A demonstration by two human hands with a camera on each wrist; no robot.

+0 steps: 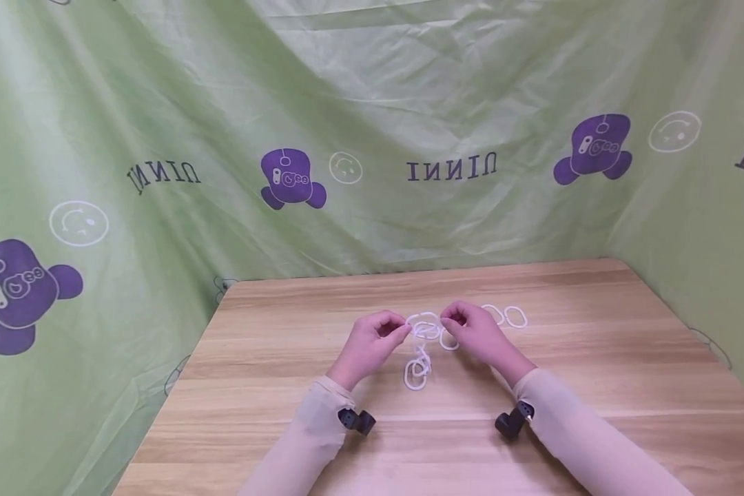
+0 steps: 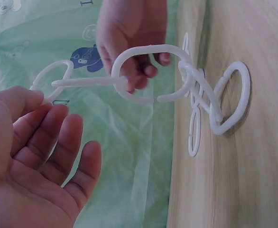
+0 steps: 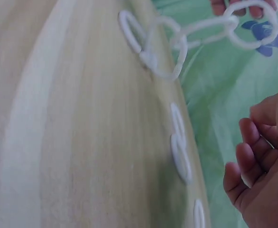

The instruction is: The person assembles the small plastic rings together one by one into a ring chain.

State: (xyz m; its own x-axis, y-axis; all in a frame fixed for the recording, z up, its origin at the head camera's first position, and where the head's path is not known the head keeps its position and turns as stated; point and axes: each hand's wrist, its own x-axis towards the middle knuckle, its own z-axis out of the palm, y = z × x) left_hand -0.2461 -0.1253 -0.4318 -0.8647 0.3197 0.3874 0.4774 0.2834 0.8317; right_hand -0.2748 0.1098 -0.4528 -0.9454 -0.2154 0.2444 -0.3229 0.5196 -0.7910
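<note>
My left hand (image 1: 372, 342) pinches an end link (image 2: 57, 63) of a chain of white plastic oval links between thumb and fingertips; its other fingers are loosely bent. From there the chain runs through a larger-looking link (image 2: 151, 49) with a small gap in its side, then down to a link (image 1: 406, 377) on the table. My right hand (image 1: 476, 337) hovers at the right side of the chain, fingers loosely curled. In the right wrist view nothing shows between its fingertips (image 3: 246, 127).
Separate white links (image 1: 525, 318) lie right of and behind the right hand, and another link (image 1: 449, 349) lies just beneath its fingers. The wooden table (image 1: 273, 427) meets a green printed curtain (image 1: 372, 227) along its back edge. Small black cameras (image 1: 513, 421) sit on both wrists.
</note>
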